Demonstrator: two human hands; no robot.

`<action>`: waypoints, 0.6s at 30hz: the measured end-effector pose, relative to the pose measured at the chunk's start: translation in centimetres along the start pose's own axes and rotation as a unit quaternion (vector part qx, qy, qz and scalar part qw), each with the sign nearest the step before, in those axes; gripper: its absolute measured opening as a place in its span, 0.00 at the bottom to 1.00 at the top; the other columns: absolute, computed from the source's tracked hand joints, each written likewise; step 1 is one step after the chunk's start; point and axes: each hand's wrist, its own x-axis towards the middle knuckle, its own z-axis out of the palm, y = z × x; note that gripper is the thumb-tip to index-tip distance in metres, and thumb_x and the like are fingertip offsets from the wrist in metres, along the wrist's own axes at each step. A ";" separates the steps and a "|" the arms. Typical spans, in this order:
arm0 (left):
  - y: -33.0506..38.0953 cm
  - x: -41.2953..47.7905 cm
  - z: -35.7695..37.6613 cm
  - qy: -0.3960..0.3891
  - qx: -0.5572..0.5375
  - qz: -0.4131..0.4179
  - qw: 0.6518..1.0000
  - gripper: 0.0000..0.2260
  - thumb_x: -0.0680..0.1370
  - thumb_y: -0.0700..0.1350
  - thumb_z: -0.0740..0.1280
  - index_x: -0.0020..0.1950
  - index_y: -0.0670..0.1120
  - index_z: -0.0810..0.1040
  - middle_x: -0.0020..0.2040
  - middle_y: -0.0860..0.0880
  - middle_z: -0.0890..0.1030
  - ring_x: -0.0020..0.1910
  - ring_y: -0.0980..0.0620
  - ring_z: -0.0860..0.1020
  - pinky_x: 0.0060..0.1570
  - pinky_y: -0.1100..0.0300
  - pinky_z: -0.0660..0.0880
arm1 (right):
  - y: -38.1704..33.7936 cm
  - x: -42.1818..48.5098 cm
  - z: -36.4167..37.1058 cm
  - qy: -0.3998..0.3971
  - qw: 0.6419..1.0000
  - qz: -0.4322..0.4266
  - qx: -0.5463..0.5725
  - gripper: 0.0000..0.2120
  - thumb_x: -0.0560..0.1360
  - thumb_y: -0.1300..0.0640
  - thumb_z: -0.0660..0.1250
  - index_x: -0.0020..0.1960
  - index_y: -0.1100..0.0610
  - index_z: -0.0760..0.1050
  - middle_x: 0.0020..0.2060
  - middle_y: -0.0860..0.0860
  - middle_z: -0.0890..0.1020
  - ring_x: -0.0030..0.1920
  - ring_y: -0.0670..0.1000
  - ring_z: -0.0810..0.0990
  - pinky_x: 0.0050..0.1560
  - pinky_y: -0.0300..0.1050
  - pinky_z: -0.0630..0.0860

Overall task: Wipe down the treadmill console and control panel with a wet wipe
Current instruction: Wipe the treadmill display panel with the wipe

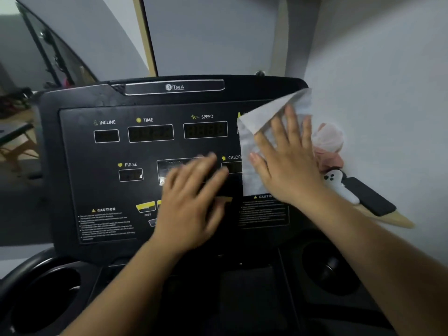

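- Looking down from the head camera, we find the right hand spread flat with straight fingers. It presses the wet wipe against the right side of the control panel. It grasps nothing; the palm simply pins the sheet.
- The wipe covers the upper right readout and part of the CALORIES label. Its top corner is folded over near the console edge.
- The left hand lies released over the middle of the panel, fingers extended and empty. It is blurred, so we cannot tell whether it touches the surface.
- We judge that wiping the panel face is the step in hand. The wipe is on the right portion, and the INCLINE, TIME, SPEED and PULSE windows lie bare to the left.
- The next move, as we see it, calls for sliding the wipe leftward under even pressure. The left hand sits in that path and would need to lift away.
- Below the panel are two cup holders. A wooden ledge just right of the console carries a black phone, a small white figure and a pink bundle, near enough for a wide stroke to knock them.
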 end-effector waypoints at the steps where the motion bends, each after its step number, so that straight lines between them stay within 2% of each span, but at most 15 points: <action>1: -1.0 0.4 -0.3 0.002 0.040 -0.039 0.998 0.24 0.79 0.52 0.63 0.73 0.44 0.73 0.76 0.41 0.66 0.75 0.40 0.65 0.70 0.42 0.60 | -0.7 -1.4 0.2 -0.002 1.000 -0.007 0.009 0.27 0.82 0.42 0.45 0.77 0.52 0.60 0.78 0.63 0.55 0.78 0.64 0.42 0.74 0.69 0.44; 3: -2.7 0.4 -0.5 -0.032 0.098 -0.106 0.989 0.28 0.80 0.56 0.58 0.78 0.46 0.64 0.80 0.40 0.57 0.80 0.40 0.54 0.74 0.36 0.51 | -2.4 -5.8 1.1 -0.019 0.998 -0.048 0.033 0.25 0.81 0.43 0.49 0.74 0.52 0.63 0.76 0.64 0.61 0.78 0.65 0.45 0.74 0.69 0.47; 6: -4.0 -0.7 0.1 -0.083 0.135 -0.123 0.980 0.31 0.81 0.59 0.53 0.81 0.47 0.56 0.81 0.40 0.51 0.80 0.40 0.46 0.75 0.33 0.47 | -2.9 -10.4 2.2 -0.051 0.992 -0.113 0.036 0.23 0.80 0.43 0.51 0.72 0.50 0.65 0.73 0.61 0.68 0.77 0.65 0.54 0.74 0.69 0.50; 8: -4.1 -0.7 0.4 -0.083 0.144 -0.125 0.978 0.31 0.81 0.59 0.52 0.81 0.47 0.55 0.81 0.41 0.50 0.80 0.40 0.46 0.75 0.34 0.46 | -1.3 -7.7 1.9 -0.046 0.992 -0.114 0.013 0.25 0.80 0.41 0.50 0.74 0.50 0.65 0.75 0.59 0.62 0.77 0.63 0.53 0.74 0.68 0.48; 10: -4.0 -0.6 0.5 -0.078 0.146 -0.123 0.978 0.31 0.81 0.59 0.52 0.81 0.47 0.54 0.81 0.41 0.50 0.80 0.41 0.46 0.75 0.35 0.46 | 0.0 -2.6 0.9 -0.019 0.998 -0.064 -0.003 0.28 0.81 0.38 0.46 0.77 0.49 0.57 0.78 0.58 0.52 0.78 0.63 0.46 0.75 0.68 0.44; 12: -4.1 -0.8 0.6 -0.072 0.145 -0.120 0.980 0.30 0.81 0.59 0.52 0.81 0.47 0.55 0.81 0.41 0.50 0.80 0.41 0.46 0.76 0.35 0.46 | 0.9 2.5 -0.3 -0.003 1.000 0.008 0.010 0.30 0.80 0.38 0.43 0.79 0.49 0.51 0.79 0.61 0.50 0.78 0.64 0.42 0.74 0.68 0.42; 14: -4.2 -0.9 0.6 -0.067 0.144 -0.120 0.980 0.30 0.81 0.59 0.52 0.81 0.47 0.55 0.81 0.41 0.50 0.80 0.41 0.46 0.76 0.35 0.46 | 0.7 4.7 -1.0 0.013 0.999 0.040 0.013 0.30 0.81 0.39 0.42 0.79 0.50 0.50 0.79 0.62 0.50 0.78 0.64 0.41 0.74 0.68 0.42; 16: -4.3 -0.9 0.6 -0.060 0.143 -0.118 0.981 0.30 0.81 0.59 0.52 0.81 0.48 0.55 0.81 0.41 0.51 0.80 0.41 0.46 0.76 0.35 0.46 | -0.5 3.1 -0.5 0.028 1.000 0.013 0.005 0.29 0.82 0.41 0.43 0.80 0.51 0.52 0.78 0.63 0.52 0.78 0.65 0.42 0.74 0.70 0.44; 18: -4.2 -0.7 0.7 -0.051 0.151 -0.111 0.981 0.30 0.81 0.59 0.53 0.81 0.47 0.56 0.81 0.41 0.51 0.80 0.40 0.47 0.76 0.35 0.46 | -1.7 -1.7 0.8 0.024 0.996 -0.081 0.011 0.28 0.81 0.44 0.48 0.80 0.50 0.53 0.78 0.62 0.54 0.78 0.66 0.46 0.72 0.72 0.48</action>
